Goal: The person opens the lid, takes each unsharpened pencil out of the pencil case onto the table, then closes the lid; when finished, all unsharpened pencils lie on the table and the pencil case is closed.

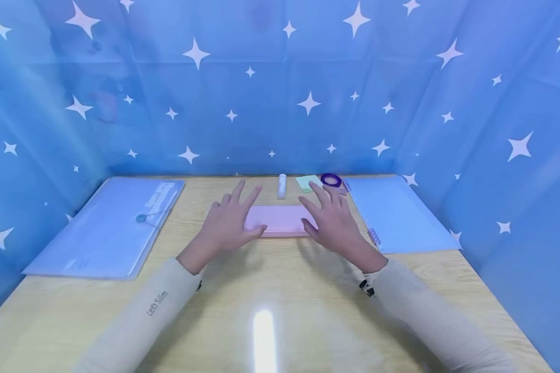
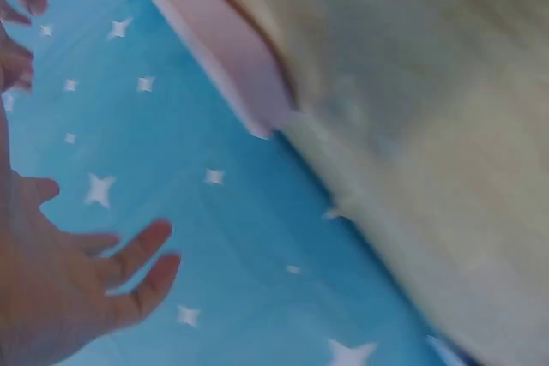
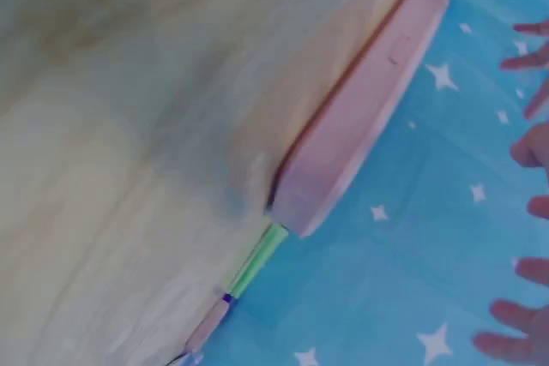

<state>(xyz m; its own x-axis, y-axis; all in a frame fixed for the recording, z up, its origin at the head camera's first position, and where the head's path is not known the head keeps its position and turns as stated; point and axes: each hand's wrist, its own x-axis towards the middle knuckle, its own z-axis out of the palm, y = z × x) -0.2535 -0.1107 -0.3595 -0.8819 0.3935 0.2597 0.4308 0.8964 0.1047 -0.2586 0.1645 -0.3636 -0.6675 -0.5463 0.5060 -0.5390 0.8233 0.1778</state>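
Beige sleeves lead to my left hand point(image 1: 228, 224) and right hand point(image 1: 333, 221), fingers spread and relaxed, hovering over either end of the flat pink rectangular case point(image 1: 278, 220) lying mid-counter point(image 1: 270, 290), gripping nothing.

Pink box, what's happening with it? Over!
Both hands open, fingers spread over pink box. Box flat on table, closed. Nothing in the way. Over.
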